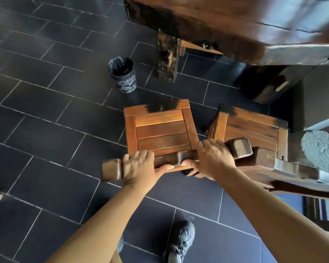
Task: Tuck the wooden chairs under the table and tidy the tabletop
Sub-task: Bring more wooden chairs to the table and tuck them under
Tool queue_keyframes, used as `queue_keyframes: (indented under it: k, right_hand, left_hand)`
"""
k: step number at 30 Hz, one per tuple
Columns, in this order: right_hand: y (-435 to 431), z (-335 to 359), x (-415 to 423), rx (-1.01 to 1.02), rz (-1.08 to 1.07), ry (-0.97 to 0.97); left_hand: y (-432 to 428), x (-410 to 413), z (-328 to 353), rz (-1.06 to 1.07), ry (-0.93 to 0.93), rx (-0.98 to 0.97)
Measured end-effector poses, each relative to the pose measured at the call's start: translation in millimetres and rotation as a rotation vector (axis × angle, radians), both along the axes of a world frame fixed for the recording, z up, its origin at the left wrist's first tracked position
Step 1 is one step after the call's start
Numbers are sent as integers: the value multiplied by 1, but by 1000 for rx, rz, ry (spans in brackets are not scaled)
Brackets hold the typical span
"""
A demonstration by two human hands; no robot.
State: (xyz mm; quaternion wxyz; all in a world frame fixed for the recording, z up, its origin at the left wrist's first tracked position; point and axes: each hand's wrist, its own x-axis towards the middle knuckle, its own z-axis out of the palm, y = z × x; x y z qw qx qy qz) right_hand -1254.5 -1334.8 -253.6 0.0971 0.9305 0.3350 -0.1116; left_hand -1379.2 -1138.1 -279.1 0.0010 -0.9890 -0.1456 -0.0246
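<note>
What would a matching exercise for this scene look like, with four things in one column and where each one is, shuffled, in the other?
Things
1. left slatted brown wooden chair
2. round bin with black liner
3. grey laced shoe
4. thick dark wooden table leg

Places
A. on the tiles at the bottom of the view
B. backrest gripped by the left hand and right hand
C. upright beneath the dark wooden tabletop
D. on the floor, left of the table leg

Pairs: 1-B, 2-D, 3-A, 4-C

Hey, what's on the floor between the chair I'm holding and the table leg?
Only bare dark floor tiles between the chair and the table leg, in the head view; the bin stands off to the left.
</note>
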Motion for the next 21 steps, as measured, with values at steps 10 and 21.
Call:
queue_keyframes:
  k: [10,21]
  right_hand:
    - [22,-2,0,40,-220,1]
    - [35,-3,7,63,-383,7]
  left_hand:
    - [45,51,6,-170,76,31]
    - [68,93,3,-338,90,28]
